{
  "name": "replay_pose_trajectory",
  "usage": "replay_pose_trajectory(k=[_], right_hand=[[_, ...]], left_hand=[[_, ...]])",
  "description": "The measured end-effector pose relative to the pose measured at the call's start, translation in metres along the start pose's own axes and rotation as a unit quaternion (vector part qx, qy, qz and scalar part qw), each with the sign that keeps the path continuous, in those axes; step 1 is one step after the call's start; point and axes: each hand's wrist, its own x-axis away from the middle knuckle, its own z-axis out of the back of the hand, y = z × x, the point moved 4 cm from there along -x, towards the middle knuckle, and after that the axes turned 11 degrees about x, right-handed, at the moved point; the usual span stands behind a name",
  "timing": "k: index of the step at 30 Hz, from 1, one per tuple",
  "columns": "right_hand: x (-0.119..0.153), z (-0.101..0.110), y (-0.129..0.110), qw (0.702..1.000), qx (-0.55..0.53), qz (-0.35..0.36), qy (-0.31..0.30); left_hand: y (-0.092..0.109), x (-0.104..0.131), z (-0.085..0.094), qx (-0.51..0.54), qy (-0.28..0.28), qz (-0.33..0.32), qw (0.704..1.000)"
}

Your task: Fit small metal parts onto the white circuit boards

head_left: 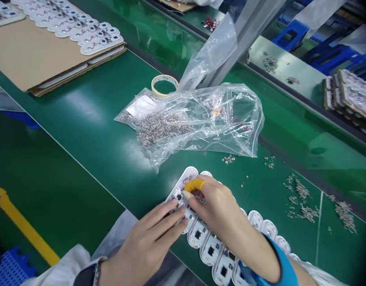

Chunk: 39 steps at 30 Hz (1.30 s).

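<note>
A row of white oval housings [210, 251] with small circuit boards runs diagonally over the green table toward the lower right. My left hand [150, 234] lies with its fingers spread, its fingertips on the upper-left end housing [188, 173]. Above that same housing, my right hand [212, 202] has thumb and index finger pinched together, with a yellow cover on the index finger. Whatever the pinch holds is too small or hidden to name. A blue band circles my right wrist. Part of the row is hidden beneath my right hand and forearm.
Clear plastic bags [167, 127] of small metal parts lie behind my hands, beside a tape roll [165, 85]. Loose metal parts [308, 213] are scattered at the right. Cardboard [36, 59] with more housings sits at the upper left. A grey metal post [245, 35] rises behind the bags.
</note>
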Motion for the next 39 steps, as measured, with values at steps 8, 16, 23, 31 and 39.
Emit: replay_pose_trajectory(k=[8, 16, 23, 31, 39], right_hand=[[0.005, 0.001, -0.013, 0.997, 0.055, 0.007, 0.061], [0.015, 0.01, -0.029, 0.982, 0.126, 0.086, 0.111], [0.057, 0.037, 0.096, 0.953, 0.092, -0.255, 0.134], [0.062, 0.016, 0.116, 0.949, -0.013, -0.289, 0.128], [0.057, 0.019, 0.113, 0.945, -0.025, -0.298, 0.133]], left_hand=[[-0.003, 0.001, 0.001, 0.03, 0.03, 0.014, 0.999], [0.001, 0.0, 0.004, -0.004, 0.013, -0.007, 1.0], [0.005, 0.01, 0.0, -0.026, -0.046, 0.004, 0.999], [0.025, -0.007, -0.005, 0.082, -0.024, 0.015, 0.996], [0.038, -0.03, -0.006, 0.174, 0.015, 0.059, 0.983]])
